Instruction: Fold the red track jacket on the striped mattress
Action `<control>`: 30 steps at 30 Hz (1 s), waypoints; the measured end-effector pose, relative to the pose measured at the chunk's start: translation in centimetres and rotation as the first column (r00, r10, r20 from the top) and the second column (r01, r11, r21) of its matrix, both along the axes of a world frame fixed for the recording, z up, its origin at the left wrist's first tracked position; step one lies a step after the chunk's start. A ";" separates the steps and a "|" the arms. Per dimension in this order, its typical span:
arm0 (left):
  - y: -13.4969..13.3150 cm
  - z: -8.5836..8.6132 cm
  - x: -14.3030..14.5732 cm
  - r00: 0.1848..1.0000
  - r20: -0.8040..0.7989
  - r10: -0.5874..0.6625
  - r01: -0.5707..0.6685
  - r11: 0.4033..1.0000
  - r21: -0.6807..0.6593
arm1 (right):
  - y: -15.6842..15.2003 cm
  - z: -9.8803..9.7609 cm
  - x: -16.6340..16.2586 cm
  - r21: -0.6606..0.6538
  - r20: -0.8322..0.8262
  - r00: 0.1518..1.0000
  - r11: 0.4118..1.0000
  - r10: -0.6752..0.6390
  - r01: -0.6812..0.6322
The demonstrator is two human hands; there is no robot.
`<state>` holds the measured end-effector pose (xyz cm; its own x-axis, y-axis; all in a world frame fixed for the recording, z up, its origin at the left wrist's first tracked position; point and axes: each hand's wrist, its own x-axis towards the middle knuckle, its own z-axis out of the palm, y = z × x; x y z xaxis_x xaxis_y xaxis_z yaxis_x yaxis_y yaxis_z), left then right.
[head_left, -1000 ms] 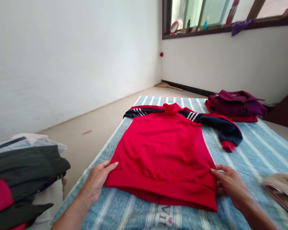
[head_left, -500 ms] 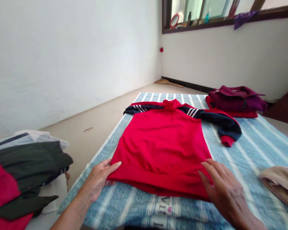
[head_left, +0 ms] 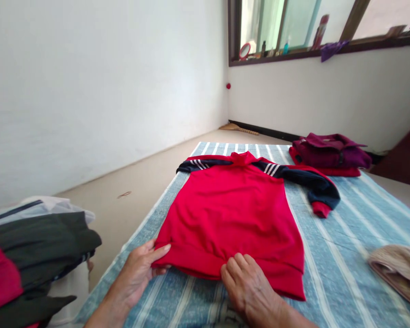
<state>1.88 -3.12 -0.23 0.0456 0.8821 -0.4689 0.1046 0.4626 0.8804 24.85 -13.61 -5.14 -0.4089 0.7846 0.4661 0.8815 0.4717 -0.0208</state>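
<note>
A red jacket (head_left: 232,214) with navy sleeves and white stripes lies spread out on a blue striped sheet (head_left: 348,246), its collar at the far end. At the hem's left corner, my left hand (head_left: 141,269) pinches the fabric, thumb on top and fingers underneath. My right hand (head_left: 248,284) is closed on the middle of the hem, fingers curled over the edge. The right sleeve bends outward, its red cuff on the sheet. The left sleeve reaches the sheet's left edge.
Folded purple and red clothes (head_left: 331,152) lie at the far right of the sheet. A beige cloth (head_left: 399,271) rests near the right edge. To the left is a heap of dark, white and red clothes (head_left: 41,246). A broom (head_left: 239,128) lies in the far corner.
My right hand has moved left from the hem's right corner to its middle and closed there. My left hand keeps its hold on the left corner. The view has tilted slightly up.
</note>
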 end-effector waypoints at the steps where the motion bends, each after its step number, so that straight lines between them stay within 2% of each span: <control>1: -0.1 0.0 -0.1 1.000 -0.002 -0.001 0.001 1.000 0.006 | 0.0 0.1 0.0 -0.009 0.003 1.000 1.000 0.004 -0.004; 6: -0.2 -0.5 -0.3 0.999 -0.039 -0.019 0.020 1.000 0.019 | 0.0 -0.9 -0.4 0.006 0.085 0.996 1.000 0.008 -0.009; 12: -0.2 -1.3 -1.0 0.995 -0.089 -0.052 0.056 0.998 0.039 | 0.0 -1.8 -0.4 -0.003 0.185 0.977 0.994 0.107 -0.108; 22: -0.8 -1.1 -1.7 0.986 -0.141 -0.087 0.093 0.995 0.035 | -0.2 -1.3 -0.4 0.025 0.156 0.979 0.990 0.131 -0.137; 30: -0.4 -1.2 -2.6 0.981 -0.166 -0.104 0.101 0.995 -0.025 | 0.0 -1.6 -0.4 0.043 0.127 0.979 0.985 0.160 -0.167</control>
